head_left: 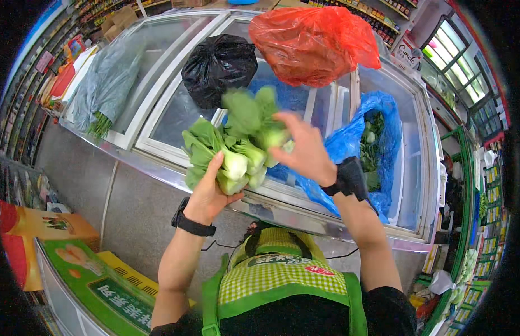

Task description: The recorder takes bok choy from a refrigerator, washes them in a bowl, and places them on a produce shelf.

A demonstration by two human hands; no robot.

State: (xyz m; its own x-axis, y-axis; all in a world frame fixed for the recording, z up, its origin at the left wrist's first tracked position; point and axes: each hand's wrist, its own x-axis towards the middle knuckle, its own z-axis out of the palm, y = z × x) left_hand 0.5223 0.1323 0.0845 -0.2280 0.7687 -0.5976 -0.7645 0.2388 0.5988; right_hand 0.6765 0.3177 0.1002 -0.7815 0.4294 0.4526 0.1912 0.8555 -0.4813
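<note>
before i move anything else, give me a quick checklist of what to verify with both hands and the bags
1. Left hand supporting the bok choy bunch: ok.
2. Right hand firm on the upper bok choy: cannot tell, the leaves and fingers are blurred.
3. Blue bag open: ok, dark greens show inside.
4. Black bag apart from both hands: ok.
5. Red bag contents known: cannot tell, the plastic hides them.

Bok choy (234,162) over freezer (178,78), two bags (219,70) behind, greens (372,140) in another bag (344,148) right
</note>
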